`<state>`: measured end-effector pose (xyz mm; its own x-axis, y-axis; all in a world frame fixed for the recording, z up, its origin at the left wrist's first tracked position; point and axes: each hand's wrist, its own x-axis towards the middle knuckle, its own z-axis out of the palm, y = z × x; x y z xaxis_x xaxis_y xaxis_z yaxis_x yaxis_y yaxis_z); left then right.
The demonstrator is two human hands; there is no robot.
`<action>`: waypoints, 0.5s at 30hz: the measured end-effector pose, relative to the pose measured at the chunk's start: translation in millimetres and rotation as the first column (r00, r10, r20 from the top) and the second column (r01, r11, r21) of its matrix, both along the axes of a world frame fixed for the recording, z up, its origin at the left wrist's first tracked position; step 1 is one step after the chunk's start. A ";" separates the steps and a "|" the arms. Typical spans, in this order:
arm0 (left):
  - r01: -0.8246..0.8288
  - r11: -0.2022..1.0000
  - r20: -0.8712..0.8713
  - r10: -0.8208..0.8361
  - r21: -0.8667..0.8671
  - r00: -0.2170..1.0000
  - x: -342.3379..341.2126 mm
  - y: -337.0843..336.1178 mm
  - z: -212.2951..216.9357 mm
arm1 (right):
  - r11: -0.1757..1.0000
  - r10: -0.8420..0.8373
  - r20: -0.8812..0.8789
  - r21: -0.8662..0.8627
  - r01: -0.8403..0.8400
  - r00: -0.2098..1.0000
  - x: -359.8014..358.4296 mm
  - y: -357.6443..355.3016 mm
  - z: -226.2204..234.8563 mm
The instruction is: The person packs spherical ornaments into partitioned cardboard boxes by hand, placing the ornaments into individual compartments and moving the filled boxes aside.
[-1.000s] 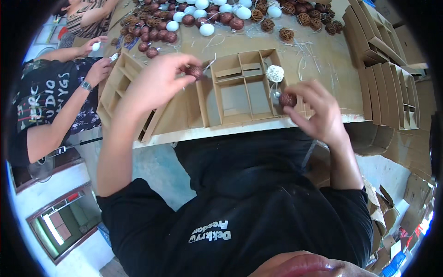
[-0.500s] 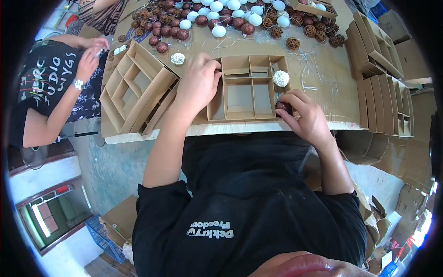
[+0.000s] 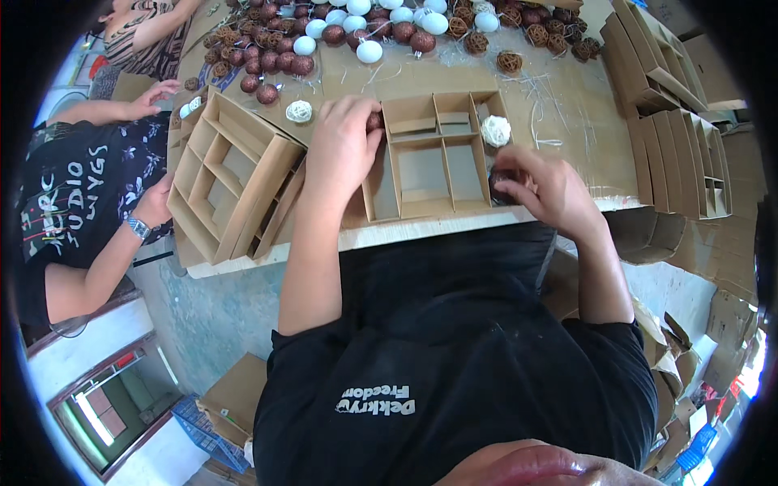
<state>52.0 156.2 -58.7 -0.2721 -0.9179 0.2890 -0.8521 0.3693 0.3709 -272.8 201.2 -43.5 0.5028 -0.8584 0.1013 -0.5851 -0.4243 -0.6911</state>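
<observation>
A divided cardboard tray [image 3: 403,180] lies in front of me near the table's edge. At its upper left corner my left hand [image 3: 342,144] is closed on a brown glitter ball [image 3: 374,121], partly hidden by the fingers. My right hand [image 3: 549,188] pinches another brown ball [image 3: 504,185] low in the tray's right-hand column. Just above that ball, a white woven ball [image 3: 496,130] sits in the same column. The tray's other compartments show only bare cardboard. A second white woven ball [image 3: 298,112] rests on the table beyond my left hand.
Loose brown glitter balls [image 3: 302,65], white balls [image 3: 369,52] and brown woven balls [image 3: 509,61] spread across the table's far side. Stacked divided trays stand at left [image 3: 231,174] and right [image 3: 685,162]. A co-worker's hand [image 3: 154,202] is beside the left stack.
My view has shifted slightly. Both my hands stay at the tray, each still with its brown ball. The co-worker's hands, together before, are now apart, one beside the left tray stack.
</observation>
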 end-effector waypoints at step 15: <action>0.001 1.000 0.013 -0.001 -0.023 1.000 -8.9 1.0 1.5 | 0.959 -0.128 0.002 -0.254 0.124 0.992 15.2 -28.9 -2.2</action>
